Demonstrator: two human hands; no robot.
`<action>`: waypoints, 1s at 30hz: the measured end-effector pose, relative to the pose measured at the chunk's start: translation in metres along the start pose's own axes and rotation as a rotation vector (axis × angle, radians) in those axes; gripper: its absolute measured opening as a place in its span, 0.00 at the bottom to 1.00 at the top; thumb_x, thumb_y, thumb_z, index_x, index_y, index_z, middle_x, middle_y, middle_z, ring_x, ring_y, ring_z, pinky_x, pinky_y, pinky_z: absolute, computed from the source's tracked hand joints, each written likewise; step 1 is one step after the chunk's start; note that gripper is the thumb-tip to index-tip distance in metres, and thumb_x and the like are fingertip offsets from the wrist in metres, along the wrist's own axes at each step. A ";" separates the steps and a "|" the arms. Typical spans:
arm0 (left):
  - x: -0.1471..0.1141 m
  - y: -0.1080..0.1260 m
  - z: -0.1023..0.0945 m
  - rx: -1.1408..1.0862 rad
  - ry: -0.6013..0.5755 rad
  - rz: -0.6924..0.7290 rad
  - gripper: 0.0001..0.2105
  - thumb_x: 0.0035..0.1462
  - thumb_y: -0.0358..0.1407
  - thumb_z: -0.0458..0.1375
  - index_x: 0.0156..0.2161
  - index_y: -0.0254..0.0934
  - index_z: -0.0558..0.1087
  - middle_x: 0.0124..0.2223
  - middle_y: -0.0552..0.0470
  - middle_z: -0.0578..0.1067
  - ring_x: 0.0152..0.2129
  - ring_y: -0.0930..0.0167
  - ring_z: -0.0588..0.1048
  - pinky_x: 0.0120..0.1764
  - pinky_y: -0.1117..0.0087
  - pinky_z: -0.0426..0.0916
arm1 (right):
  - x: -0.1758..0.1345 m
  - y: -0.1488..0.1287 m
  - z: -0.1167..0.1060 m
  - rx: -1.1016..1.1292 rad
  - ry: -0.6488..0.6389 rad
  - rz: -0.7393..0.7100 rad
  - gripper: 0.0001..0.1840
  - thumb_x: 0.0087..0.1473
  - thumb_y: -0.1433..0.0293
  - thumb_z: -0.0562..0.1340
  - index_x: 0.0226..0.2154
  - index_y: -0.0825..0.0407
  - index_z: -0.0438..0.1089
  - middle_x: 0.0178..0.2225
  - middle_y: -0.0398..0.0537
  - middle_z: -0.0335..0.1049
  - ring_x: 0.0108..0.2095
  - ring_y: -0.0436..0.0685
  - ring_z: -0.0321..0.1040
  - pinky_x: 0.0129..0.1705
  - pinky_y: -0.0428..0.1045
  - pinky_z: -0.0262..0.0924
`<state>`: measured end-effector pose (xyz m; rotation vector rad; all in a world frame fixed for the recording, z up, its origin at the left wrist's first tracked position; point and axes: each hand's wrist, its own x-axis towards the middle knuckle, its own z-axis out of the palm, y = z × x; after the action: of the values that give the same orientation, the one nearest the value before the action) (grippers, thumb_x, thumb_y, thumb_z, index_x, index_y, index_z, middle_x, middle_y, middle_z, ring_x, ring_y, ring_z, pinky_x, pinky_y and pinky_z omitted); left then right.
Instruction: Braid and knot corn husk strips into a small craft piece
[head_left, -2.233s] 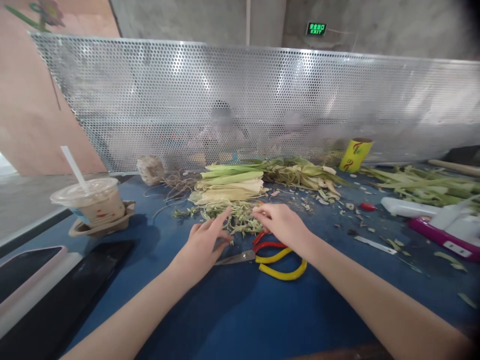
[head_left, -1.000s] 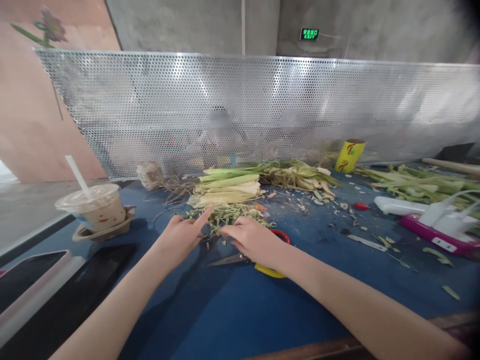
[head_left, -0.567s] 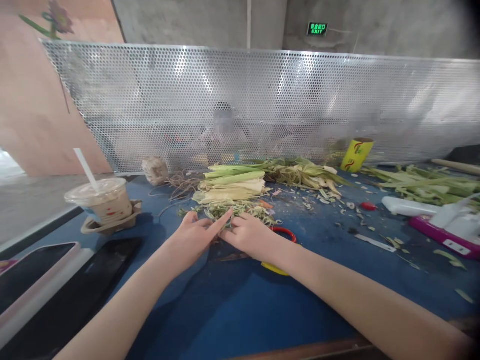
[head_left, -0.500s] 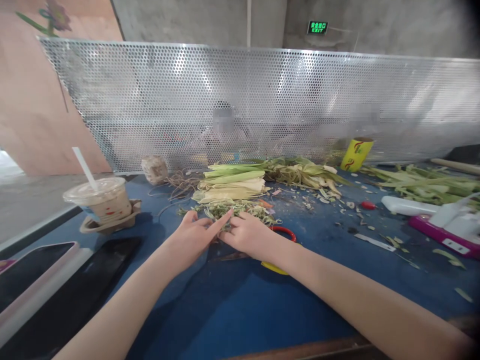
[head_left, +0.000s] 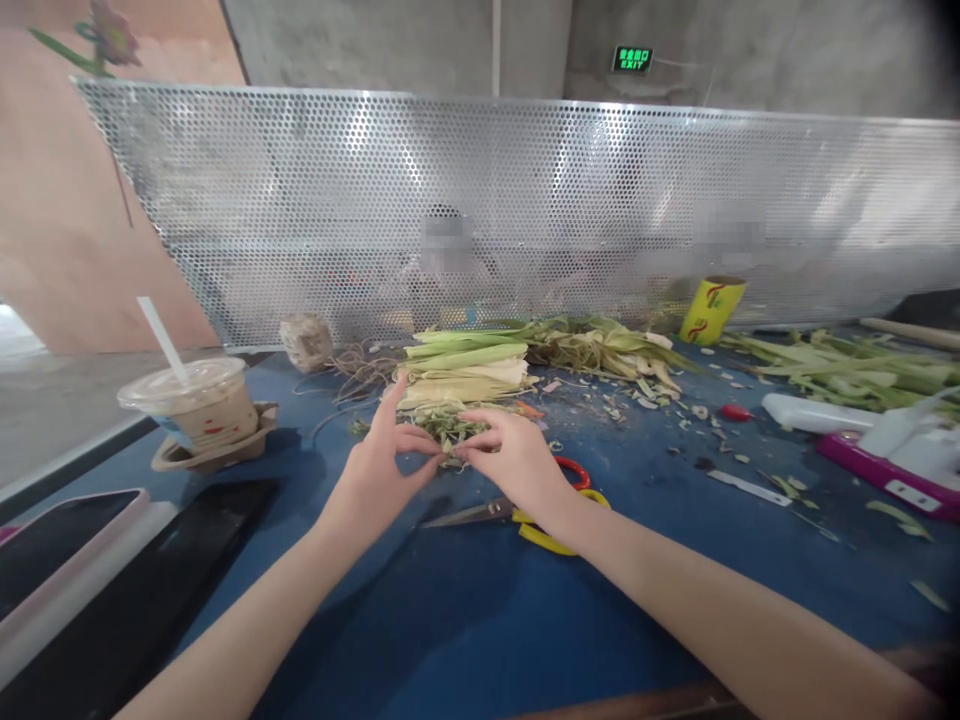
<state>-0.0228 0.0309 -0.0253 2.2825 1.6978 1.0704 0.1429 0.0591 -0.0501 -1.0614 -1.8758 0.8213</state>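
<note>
Husk stack [head_left: 465, 368] = reference. Dried greenery [head_left: 456, 428] sits right up against its near side. Left hand [head_left: 379, 472]: thumb and a finger pinched on the greenery's near edge, index sticking up toward the stack. Right hand [head_left: 525, 468]: thumb and fingertips closed on the same small bit (too tiny to make out). Scissors [head_left: 491, 511] lie nearer the person than the stack, blades pointing left, handles partly under right wrist. Twine [head_left: 360, 370] left of stack, lidded cup [head_left: 217, 405] farther left, loose husks [head_left: 600, 348] just right.
</note>
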 end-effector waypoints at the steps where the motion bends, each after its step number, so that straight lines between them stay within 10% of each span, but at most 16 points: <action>1: -0.001 0.001 0.002 -0.002 0.007 -0.004 0.20 0.49 0.35 0.55 0.50 0.40 0.64 0.38 0.51 0.78 0.37 0.68 0.76 0.42 0.67 0.67 | 0.001 -0.001 0.000 0.033 0.005 0.024 0.21 0.47 0.73 0.59 0.47 0.56 0.64 0.33 0.49 0.76 0.35 0.54 0.73 0.37 0.47 0.66; 4: -0.004 0.004 0.008 0.026 0.043 0.020 0.34 0.50 0.33 0.56 0.60 0.37 0.45 0.28 0.57 0.79 0.36 0.68 0.76 0.42 0.66 0.66 | 0.001 -0.004 0.000 0.106 0.013 0.067 0.23 0.46 0.73 0.60 0.47 0.58 0.65 0.33 0.51 0.76 0.35 0.55 0.73 0.38 0.48 0.67; 16: -0.010 0.015 0.022 0.363 0.313 0.415 0.35 0.57 0.31 0.51 0.62 0.34 0.34 0.29 0.54 0.80 0.33 0.68 0.78 0.36 0.68 0.69 | 0.012 -0.012 -0.005 0.015 0.137 0.124 0.10 0.44 0.72 0.62 0.33 0.56 0.69 0.24 0.45 0.75 0.24 0.52 0.72 0.25 0.44 0.63; 26: -0.010 0.004 0.008 0.458 -0.020 0.064 0.24 0.57 0.41 0.46 0.57 0.31 0.56 0.14 0.59 0.70 0.21 0.66 0.74 0.29 0.71 0.65 | 0.013 0.036 -0.162 -0.768 0.756 0.324 0.14 0.52 0.72 0.53 0.38 0.58 0.71 0.38 0.63 0.69 0.45 0.69 0.59 0.40 0.60 0.51; 30: -0.001 0.003 0.004 0.351 -0.117 -0.111 0.25 0.55 0.44 0.46 0.55 0.32 0.58 0.14 0.60 0.68 0.19 0.67 0.73 0.27 0.72 0.63 | 0.010 0.063 -0.189 -0.975 0.796 0.446 0.16 0.50 0.74 0.53 0.40 0.59 0.71 0.34 0.64 0.68 0.43 0.71 0.59 0.41 0.63 0.47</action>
<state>-0.0179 0.0299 -0.0275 2.3512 2.0713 0.6453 0.3279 0.1224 -0.0117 -2.0550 -1.2895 -0.3963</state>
